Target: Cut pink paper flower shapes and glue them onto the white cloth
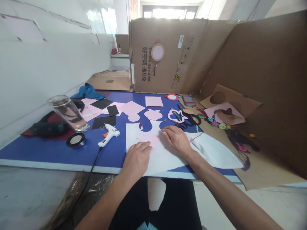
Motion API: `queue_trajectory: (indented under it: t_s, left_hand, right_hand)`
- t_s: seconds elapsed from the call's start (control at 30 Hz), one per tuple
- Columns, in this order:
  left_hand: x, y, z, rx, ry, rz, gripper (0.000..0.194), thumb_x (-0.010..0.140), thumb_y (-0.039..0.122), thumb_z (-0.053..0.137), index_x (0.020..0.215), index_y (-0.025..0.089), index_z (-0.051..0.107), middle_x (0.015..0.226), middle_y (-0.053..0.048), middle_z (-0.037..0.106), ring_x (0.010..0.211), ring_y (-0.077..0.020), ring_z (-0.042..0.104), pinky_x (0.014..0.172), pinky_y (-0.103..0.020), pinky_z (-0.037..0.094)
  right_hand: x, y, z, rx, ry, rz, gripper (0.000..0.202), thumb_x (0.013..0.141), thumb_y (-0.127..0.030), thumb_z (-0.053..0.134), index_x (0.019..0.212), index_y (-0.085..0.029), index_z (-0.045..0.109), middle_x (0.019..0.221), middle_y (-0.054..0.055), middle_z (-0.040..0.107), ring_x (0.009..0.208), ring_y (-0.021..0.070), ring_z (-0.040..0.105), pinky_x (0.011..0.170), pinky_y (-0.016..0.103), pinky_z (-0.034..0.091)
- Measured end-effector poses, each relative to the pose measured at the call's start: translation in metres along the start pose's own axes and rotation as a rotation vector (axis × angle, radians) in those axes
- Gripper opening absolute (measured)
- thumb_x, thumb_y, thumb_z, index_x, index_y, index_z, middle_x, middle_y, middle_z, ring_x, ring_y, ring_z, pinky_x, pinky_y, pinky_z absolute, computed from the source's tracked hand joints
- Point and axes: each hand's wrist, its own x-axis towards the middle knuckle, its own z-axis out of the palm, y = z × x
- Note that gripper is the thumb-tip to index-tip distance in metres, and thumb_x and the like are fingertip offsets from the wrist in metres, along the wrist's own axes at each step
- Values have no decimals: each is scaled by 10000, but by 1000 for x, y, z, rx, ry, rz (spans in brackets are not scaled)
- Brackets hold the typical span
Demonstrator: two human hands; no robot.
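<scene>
A white cloth with curved cut-outs along its far edge lies at the front of the blue table. My left hand rests flat on its left part, fingers stretched out. On the cloth's upper right, beside a cut-out, my right hand lies palm down with its fingers extended. A faint pink patch shows on or through the cloth between both hands. Just beyond are a pink scalloped cut-out, a pink rounded piece and a pink-and-white outline shape. Dark scissors lie past my right hand.
A white glue gun with a trailing cord lies left, near a tape roll and a glass of liquid. Black squares and pink sheets lie behind. Cardboard walls stand at the back and right, with small trimmings nearby.
</scene>
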Motion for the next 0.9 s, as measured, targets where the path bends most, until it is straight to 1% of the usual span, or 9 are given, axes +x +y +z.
queue_trajectory:
  t_s: [0.23, 0.5, 0.63, 0.9]
  left_hand:
    - [0, -1, -1, 18, 15, 17, 339, 1011, 65, 556, 1199, 195, 807, 1370, -127, 789, 1214, -293, 735, 981, -504, 636]
    - [3, 2, -4, 21, -11, 3, 340, 996, 49, 574, 1188, 193, 814, 1359, -117, 796, 1206, -290, 741, 996, -504, 638]
    - [3, 3, -5, 36, -26, -10, 334, 995, 49, 583, 1187, 195, 814, 1360, -112, 796, 1213, -284, 739, 995, -489, 636]
    - [3, 4, -6, 33, -30, -6, 328, 989, 36, 607, 1193, 188, 814, 1357, -129, 794, 1205, -289, 743, 985, -501, 639]
  right_hand:
    - [-1, 2, 1, 5, -5, -1, 450, 1172, -366, 408, 1142, -185, 819, 1187, 141, 806, 1065, 281, 717, 923, 430, 522]
    - [0, -1, 1, 6, -23, -27, 401, 1162, -324, 443, 1106, -184, 815, 1155, 125, 813, 1043, 270, 716, 863, 397, 490]
    - [0, -1, 2, 8, -20, -26, 412, 1168, -327, 437, 1088, -180, 814, 1155, 122, 813, 1035, 269, 711, 864, 398, 483]
    - [0, -1, 4, 6, -23, -26, 430, 1173, -342, 421, 1095, -182, 812, 1141, 121, 811, 1033, 261, 712, 874, 394, 495]
